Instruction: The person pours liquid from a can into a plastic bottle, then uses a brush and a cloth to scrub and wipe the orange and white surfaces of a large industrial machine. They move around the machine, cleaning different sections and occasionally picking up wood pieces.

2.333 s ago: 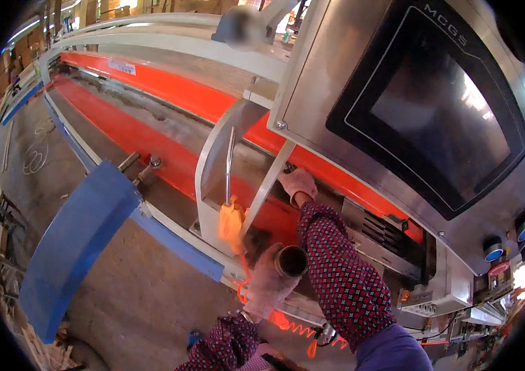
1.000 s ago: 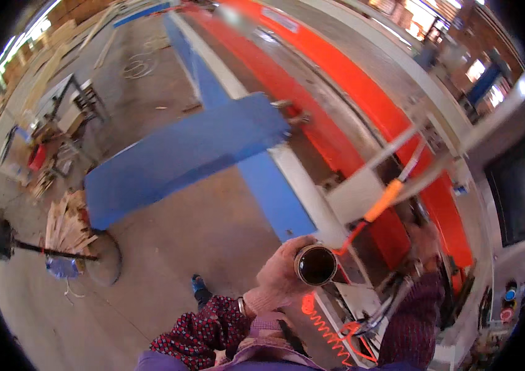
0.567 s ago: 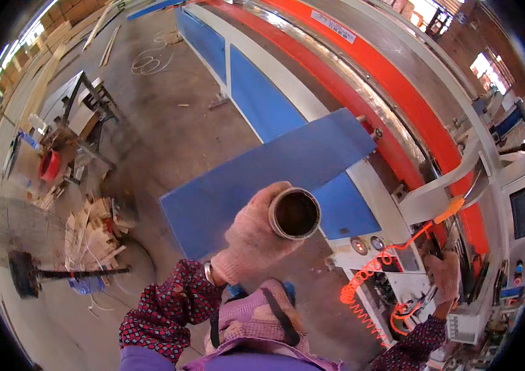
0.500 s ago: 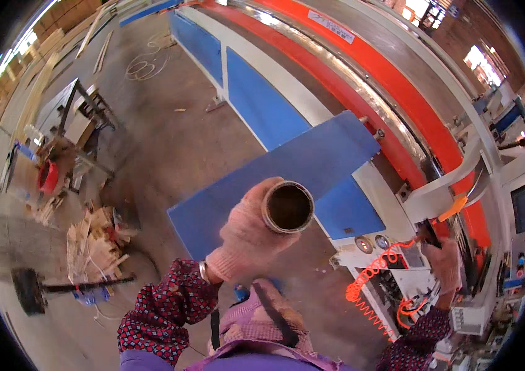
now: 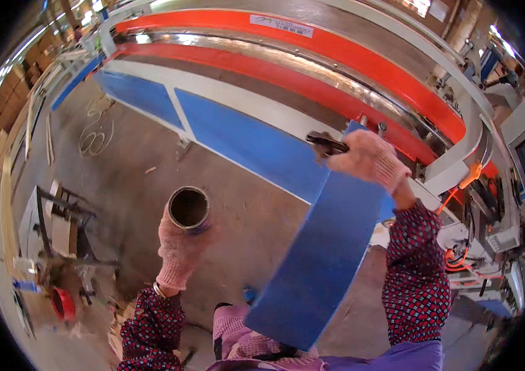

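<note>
In a pink knit glove, my left hand (image 5: 179, 250) is wrapped round an open-topped round can (image 5: 189, 208), held mouth up over the floor; its inside is dark brown. My right hand (image 5: 371, 159), also gloved, is closed on a dark, dirty tool (image 5: 325, 144) whose blackened end points left; its exact kind is unclear. That hand is above the upper end of a long blue panel (image 5: 321, 260), which slants down toward my lap. Whether the hand touches the panel, I cannot tell.
A long machine with a red beam (image 5: 374, 59) and blue side panels (image 5: 244, 145) runs across the far side. An orange coiled hose (image 5: 457, 260) hangs at right. A metal-framed stand (image 5: 58, 226) and a red ring-shaped item (image 5: 63, 303) are at left.
The view has turned right. My right hand has come from beside the machine's controls to over the blue panel, dark tool in it. My left hand, still holding the can, is farther left.
</note>
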`<state>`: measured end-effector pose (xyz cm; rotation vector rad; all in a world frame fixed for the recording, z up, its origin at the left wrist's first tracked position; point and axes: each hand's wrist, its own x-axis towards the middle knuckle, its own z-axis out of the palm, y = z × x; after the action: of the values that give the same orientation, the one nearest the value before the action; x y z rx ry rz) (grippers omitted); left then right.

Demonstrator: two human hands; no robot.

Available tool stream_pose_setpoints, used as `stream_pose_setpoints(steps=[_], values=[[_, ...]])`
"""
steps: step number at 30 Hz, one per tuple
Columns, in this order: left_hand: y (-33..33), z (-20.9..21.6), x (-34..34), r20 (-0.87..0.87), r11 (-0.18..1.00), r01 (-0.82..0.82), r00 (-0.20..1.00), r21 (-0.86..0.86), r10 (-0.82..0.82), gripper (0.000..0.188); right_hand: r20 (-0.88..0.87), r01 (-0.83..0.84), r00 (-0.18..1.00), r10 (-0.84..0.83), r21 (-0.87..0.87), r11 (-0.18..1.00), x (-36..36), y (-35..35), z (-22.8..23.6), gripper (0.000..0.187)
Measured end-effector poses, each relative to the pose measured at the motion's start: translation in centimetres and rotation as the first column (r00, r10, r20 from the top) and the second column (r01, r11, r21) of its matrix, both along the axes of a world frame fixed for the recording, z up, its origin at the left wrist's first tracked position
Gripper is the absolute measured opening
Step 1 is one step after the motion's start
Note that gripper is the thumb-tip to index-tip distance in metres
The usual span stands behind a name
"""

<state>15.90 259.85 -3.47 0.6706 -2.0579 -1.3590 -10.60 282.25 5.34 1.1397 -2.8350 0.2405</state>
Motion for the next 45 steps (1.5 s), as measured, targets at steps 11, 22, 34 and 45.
stream_pose_setpoints(steps=[11,22,34,45], values=[[-16.5,-4.4,-10.8,-0.269,0.794,0.292,0.948,0.534,-0.168,0.032,0.150,0.420,0.903,-0.402,-0.122,0.899,-12.6,-8.9,-1.4,0.058],[-27.9,-8.4,-32.8,-0.204,0.945,0.301,0.941,0.131,-0.271,0.044,0.094,0.902,0.426,-0.900,0.028,0.430,-28.1,-0.4,-7.9,0.059],[-36.3,-12.3,-38.7,-0.026,0.948,0.250,0.968,0.197,-0.250,0.075,0.308,0.515,0.769,-0.560,0.220,0.828,-37.6,-32.9,-11.2,0.053],[-40.9,-10.9,-41.4,0.049,0.938,0.339,0.938,0.070,-0.342,0.077,0.410,0.256,0.852,-0.326,0.216,0.942,-42.1,-57.3,-13.2,0.047]])
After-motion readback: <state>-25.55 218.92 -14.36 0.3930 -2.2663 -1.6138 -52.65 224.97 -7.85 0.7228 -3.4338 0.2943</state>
